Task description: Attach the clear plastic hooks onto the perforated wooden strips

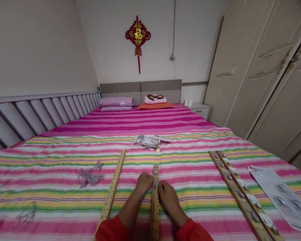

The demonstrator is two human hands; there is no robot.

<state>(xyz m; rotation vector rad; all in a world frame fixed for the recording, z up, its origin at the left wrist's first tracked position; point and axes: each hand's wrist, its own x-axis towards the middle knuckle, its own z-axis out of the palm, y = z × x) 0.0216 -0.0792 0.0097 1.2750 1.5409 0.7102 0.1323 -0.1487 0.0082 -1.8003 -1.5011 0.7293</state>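
A perforated wooden strip [155,204] lies on the striped bedsheet [52,167] and runs away from me. My left hand [143,183] and my right hand [167,194] pinch a small metal hook [155,185] against the strip from either side, fingers closed. A second small hook [156,172] sits on the strip just beyond the hands. Both sleeves are red.
Another perforated strip [114,187] lies to the left. Two strips fitted with clear hooks [243,192] lie at the right, beside a plastic sheet [281,197]. Clear packaging [147,141] lies ahead, loose clear pieces [90,175] at left. Pillows [116,103], headboard and wardrobe [266,73] stand beyond.
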